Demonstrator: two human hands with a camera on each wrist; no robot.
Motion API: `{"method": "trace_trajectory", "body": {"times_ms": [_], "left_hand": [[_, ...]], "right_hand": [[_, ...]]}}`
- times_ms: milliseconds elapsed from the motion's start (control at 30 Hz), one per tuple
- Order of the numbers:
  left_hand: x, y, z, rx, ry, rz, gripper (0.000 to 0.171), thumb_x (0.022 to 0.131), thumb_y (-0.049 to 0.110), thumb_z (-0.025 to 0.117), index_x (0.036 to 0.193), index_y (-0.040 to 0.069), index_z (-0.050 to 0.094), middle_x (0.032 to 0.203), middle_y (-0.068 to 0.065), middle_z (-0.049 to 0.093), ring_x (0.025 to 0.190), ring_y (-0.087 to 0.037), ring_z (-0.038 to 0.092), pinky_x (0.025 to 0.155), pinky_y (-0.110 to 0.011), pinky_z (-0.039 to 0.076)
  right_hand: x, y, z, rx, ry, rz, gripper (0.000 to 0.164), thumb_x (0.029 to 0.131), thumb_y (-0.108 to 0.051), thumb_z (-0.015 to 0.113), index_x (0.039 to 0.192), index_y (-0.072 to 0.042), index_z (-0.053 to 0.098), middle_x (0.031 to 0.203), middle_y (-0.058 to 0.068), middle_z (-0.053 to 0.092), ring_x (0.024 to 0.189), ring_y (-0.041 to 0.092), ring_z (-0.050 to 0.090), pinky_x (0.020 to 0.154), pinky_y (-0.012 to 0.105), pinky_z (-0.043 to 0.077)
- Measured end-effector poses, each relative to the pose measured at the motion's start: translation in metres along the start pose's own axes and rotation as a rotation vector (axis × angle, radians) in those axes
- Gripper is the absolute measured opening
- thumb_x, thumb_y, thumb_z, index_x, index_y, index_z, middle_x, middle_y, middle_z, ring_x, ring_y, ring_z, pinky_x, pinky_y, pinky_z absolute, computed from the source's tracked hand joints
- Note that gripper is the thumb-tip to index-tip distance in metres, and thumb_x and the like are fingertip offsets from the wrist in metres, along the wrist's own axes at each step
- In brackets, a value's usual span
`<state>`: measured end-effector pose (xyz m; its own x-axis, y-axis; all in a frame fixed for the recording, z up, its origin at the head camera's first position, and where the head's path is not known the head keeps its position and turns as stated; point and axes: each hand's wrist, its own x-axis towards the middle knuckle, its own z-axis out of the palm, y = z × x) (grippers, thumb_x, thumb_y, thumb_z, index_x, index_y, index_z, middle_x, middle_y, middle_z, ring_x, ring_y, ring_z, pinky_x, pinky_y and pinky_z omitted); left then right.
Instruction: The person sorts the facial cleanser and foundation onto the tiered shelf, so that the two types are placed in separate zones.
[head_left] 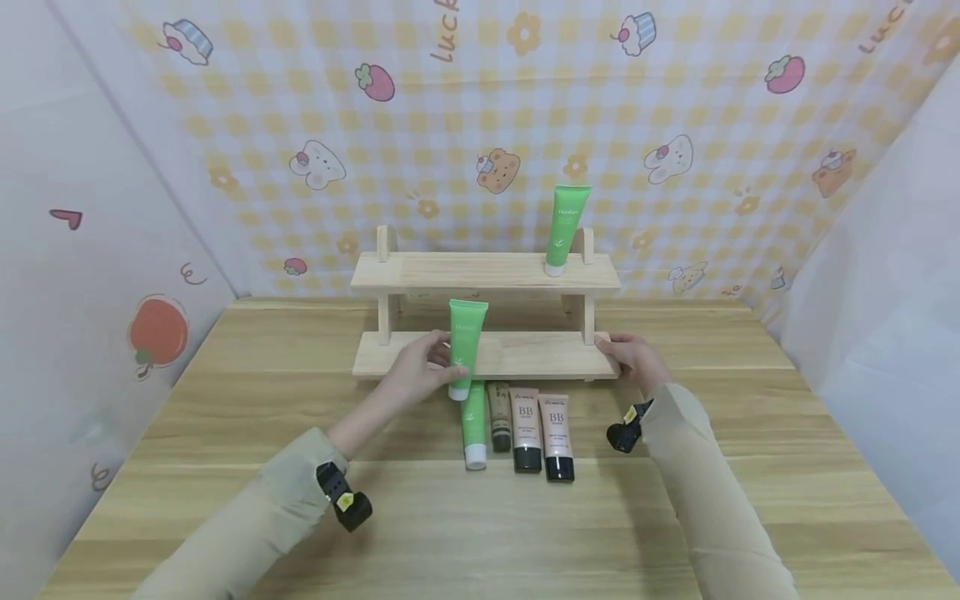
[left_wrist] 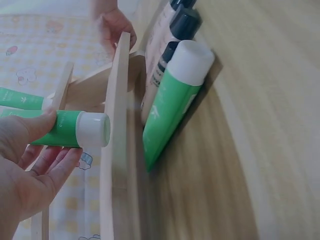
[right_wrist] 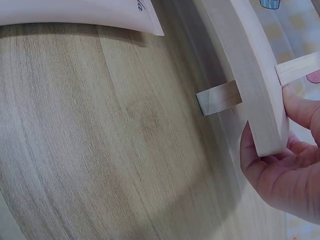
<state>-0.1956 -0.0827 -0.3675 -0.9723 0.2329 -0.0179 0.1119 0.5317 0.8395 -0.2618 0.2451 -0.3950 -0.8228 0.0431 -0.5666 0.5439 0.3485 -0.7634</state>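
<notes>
On the bench (head_left: 480, 533), toward its far edge, stands one two-tier shelf (head_left: 480, 271), with a checked cloth (head_left: 480, 100) behind it. From my station I see a row of four tubes close before the shelf's front edge, caps toward the bench's near edge: from the left, a lying green tube (head_left: 474, 429), a brown tube (head_left: 500, 417) and two pink tubes (head_left: 527, 433) (head_left: 557, 437). The lying green tube is partly overlapped in my head view by the held tube (head_left: 467, 342). A standing tube (head_left: 566, 227) rests cap down near the right end of the shelf's top board, its crimped end leaning right. I count three green tubes, two pink and one brown. The held tube is at the front edge of the lower tier (head_left: 532, 358), left of its middle; its long axis is nearly upright, cap down, crimped end tipped slightly right. I cannot tell whether its cap touches wood. The left hand (head_left: 427, 367) pinches it between thumb and fingers, parted by the tube's width. The right hand (head_left: 633, 360) grips the lower tier's right end, thumb above, fingers curled beneath.
</notes>
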Motion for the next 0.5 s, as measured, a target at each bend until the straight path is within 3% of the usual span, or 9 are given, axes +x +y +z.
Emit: {"method": "trace_trajectory", "body": {"times_ms": [333,500], "left_hand": [[0.014,0.013,-0.001,-0.001,0.028,0.04,0.047,0.079,0.017,0.07,0.12,0.003,0.051,0.104,-0.013,0.062,0.1,-0.026,0.059,0.084,-0.035,0.053],[0.022,0.017,-0.004,-0.002,0.043,0.044,0.049,0.08,0.018,0.07,0.122,0.004,0.05,0.107,-0.012,0.062,0.101,-0.026,0.058,0.088,-0.037,0.05]], "right_hand": [[0.001,0.002,-0.002,-0.042,0.001,-0.005,0.068,0.094,-0.037,0.046,0.144,-0.002,0.017,0.147,0.021,0.028,0.133,0.032,0.033,0.111,0.04,0.03],[0.003,0.004,-0.002,-0.01,-0.008,-0.018,0.068,0.094,-0.035,0.046,0.144,-0.001,0.016,0.146,0.022,0.028,0.133,0.033,0.032,0.111,0.04,0.03]]}}
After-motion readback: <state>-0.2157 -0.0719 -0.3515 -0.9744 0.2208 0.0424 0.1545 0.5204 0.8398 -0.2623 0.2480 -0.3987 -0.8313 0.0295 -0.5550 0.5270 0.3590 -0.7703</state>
